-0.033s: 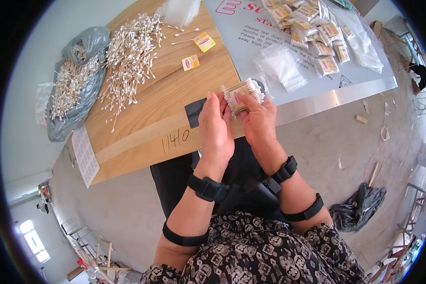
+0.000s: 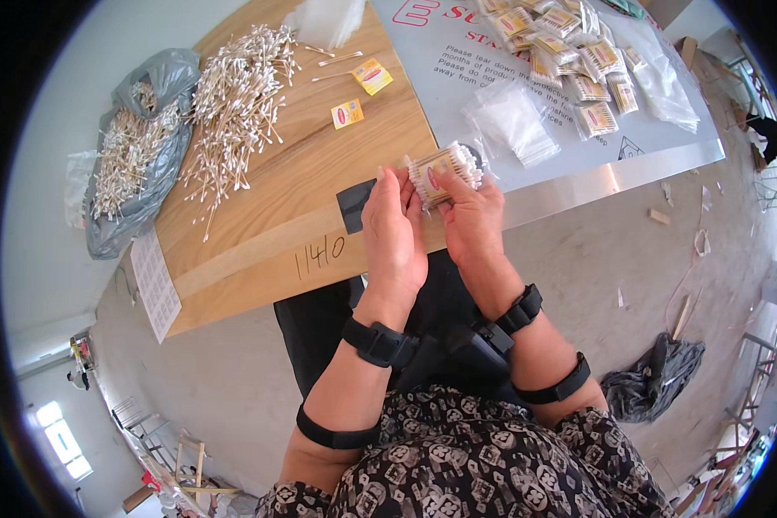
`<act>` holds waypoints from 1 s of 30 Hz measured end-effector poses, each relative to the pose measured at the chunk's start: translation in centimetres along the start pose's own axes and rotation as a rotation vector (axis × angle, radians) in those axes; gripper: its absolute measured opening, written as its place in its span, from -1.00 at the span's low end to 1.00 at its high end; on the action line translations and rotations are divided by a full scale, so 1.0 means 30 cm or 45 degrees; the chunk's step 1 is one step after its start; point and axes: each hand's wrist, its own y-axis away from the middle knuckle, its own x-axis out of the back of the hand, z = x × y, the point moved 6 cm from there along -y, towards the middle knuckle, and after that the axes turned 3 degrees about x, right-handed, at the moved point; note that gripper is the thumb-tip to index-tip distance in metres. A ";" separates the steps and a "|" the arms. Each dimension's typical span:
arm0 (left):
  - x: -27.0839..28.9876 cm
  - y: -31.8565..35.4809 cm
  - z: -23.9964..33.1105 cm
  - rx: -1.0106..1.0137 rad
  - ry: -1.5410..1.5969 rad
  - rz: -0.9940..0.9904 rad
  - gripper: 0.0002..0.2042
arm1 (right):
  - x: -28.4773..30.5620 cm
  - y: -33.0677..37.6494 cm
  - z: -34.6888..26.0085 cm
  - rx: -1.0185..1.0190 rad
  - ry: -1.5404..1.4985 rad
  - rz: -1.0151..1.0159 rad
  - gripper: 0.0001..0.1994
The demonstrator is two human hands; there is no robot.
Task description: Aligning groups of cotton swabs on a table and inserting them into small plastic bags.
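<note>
Both hands hold one small clear bag of cotton swabs [image 2: 445, 171] over the front edge of the wooden table [image 2: 268, 224]. My left hand [image 2: 394, 231] grips its left side, fingers curled up against the pack. My right hand [image 2: 472, 217] grips the right side from below, thumb on the pack. The swab heads stick out at the bag's upper right. A small red and yellow label shows through the plastic.
A big loose heap of cotton swabs [image 2: 233, 104] lies on the table's left, more in a grey plastic bag [image 2: 134, 147]. Two small yellow labels [image 2: 361, 93] lie near the middle. Filled swab packs [image 2: 570, 52] and empty clear bags [image 2: 509, 121] rest on a grey sheet at right.
</note>
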 end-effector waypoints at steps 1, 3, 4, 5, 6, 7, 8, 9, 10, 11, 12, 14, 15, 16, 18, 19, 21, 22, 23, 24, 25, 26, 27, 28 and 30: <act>0.004 -0.008 -0.001 0.003 -0.001 0.001 -0.34 | 0.001 -0.001 0.002 -0.029 0.068 -0.028 -0.73; 0.021 -0.027 -0.007 0.065 0.158 0.044 -0.29 | -0.003 0.000 0.001 -0.059 0.136 -0.049 -0.71; 0.025 -0.036 -0.006 0.069 0.158 0.044 -0.29 | -0.005 -0.002 -0.003 -0.034 0.115 -0.024 -0.76; 0.025 -0.043 -0.008 0.117 0.222 0.022 -0.28 | -0.005 -0.001 -0.006 -0.013 0.096 -0.002 -0.80; 0.024 -0.047 -0.012 0.165 0.286 -0.001 -0.28 | -0.003 0.000 -0.003 -0.015 0.098 0.000 -0.80; 0.034 -0.051 -0.017 0.167 0.288 0.002 -0.28 | -0.006 0.002 -0.003 -0.005 0.122 -0.021 -0.81; 0.037 -0.055 -0.022 0.163 0.358 -0.033 -0.32 | -0.008 0.004 -0.003 0.006 0.146 -0.043 -0.82; 0.040 -0.058 -0.026 0.159 0.427 -0.069 -0.36 | -0.009 0.005 -0.001 0.006 0.149 -0.044 -0.82; 0.048 -0.061 -0.031 0.158 0.430 -0.068 -0.36 | -0.012 0.006 -0.001 0.017 0.125 -0.043 -0.81; 0.043 -0.061 -0.029 0.151 0.410 -0.102 -0.40 | -0.011 0.005 -0.001 0.029 0.100 -0.041 -0.81; 0.038 -0.060 -0.025 0.142 0.390 -0.136 -0.44 | -0.008 0.003 0.000 0.029 0.102 -0.043 -0.81; 0.044 -0.045 0.000 0.048 0.122 -0.106 -0.47 | -0.004 -0.003 0.004 -0.007 -0.001 -0.061 -0.81; 0.048 -0.035 0.020 -0.046 -0.148 -0.075 -0.51 | -0.001 -0.005 0.003 -0.006 -0.001 -0.062 -0.81; 0.064 -0.029 0.025 -0.047 -0.147 -0.075 -0.51 | 0.004 -0.006 0.007 -0.029 -0.025 -0.047 -0.81; 0.097 -0.015 0.028 0.012 -0.426 -0.075 -0.53 | 0.007 -0.004 0.011 -0.052 -0.052 -0.030 -0.81; 0.105 -0.009 0.025 0.013 -0.427 -0.076 -0.53 | 0.008 -0.003 0.008 -0.028 -0.035 -0.031 -0.81; 0.101 0.015 0.013 0.179 -0.349 -0.106 -0.54 | 0.006 -0.001 0.005 -0.010 -0.018 -0.037 -0.81; 0.096 0.024 0.013 0.179 -0.348 -0.103 -0.54 | 0.006 -0.001 0.005 -0.008 -0.019 -0.042 -0.81; 0.091 0.031 0.006 0.203 -0.270 -0.079 -0.54 | 0.004 -0.001 0.003 -0.003 -0.019 -0.046 -0.81; 0.090 0.035 -0.001 0.227 -0.191 -0.055 -0.54 | 0.003 0.000 0.002 -0.003 -0.017 -0.045 -0.81; 0.093 0.036 -0.006 0.229 -0.190 -0.056 -0.54 | 0.003 0.001 0.000 0.008 -0.037 -0.043 -0.80; 0.097 0.038 -0.010 0.259 -0.131 -0.089 -0.53 | -0.001 0.004 0.001 0.017 -0.058 -0.043 -0.80; 0.099 0.039 -0.014 0.290 -0.072 -0.122 -0.52 | -0.001 0.006 0.003 0.014 -0.059 -0.043 -0.80; 0.103 0.036 -0.013 0.290 -0.073 -0.119 -0.52 | -0.001 0.007 0.004 0.013 -0.035 -0.054 -0.80; 0.090 0.023 -0.017 0.322 -0.011 -0.224 -0.48 | 0.008 0.003 0.007 0.014 -0.008 -0.063 -0.80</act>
